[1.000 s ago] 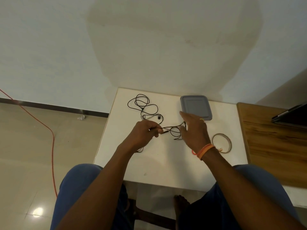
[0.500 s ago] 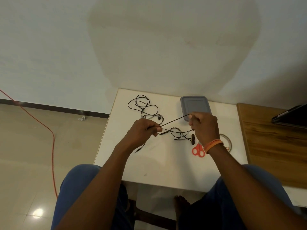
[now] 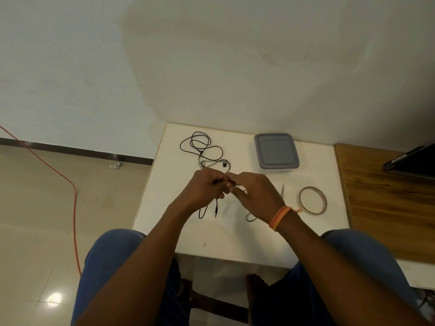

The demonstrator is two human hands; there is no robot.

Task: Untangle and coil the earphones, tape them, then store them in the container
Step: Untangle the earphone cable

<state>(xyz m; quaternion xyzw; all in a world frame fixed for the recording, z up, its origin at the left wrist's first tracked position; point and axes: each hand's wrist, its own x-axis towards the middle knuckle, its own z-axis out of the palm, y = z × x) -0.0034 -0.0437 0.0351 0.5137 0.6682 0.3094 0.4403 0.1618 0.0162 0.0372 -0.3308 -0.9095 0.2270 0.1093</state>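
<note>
Close together, left hand [image 3: 207, 189] and right hand [image 3: 253, 192] fingers curl on the black earphone cable [image 3: 215, 208], its plug end dangling toward the counter [image 3: 235, 238]. More earphones [image 3: 201, 148] lie tangled just beyond; lidded container [image 3: 276, 151] far right, nearer the right hand.

— What've we got on the white table [image 3: 164, 208]?
— Both hands meet mid-table: left hand [image 3: 204, 189] & right hand [image 3: 253, 195] pinch the black earphone cable [image 3: 216, 208] — its plug end dangles below. A second tangled earphone set [image 3: 203, 149] lies behind; grey container [image 3: 275, 151], lid on, tape roll [image 3: 313, 200] to the right.
</note>
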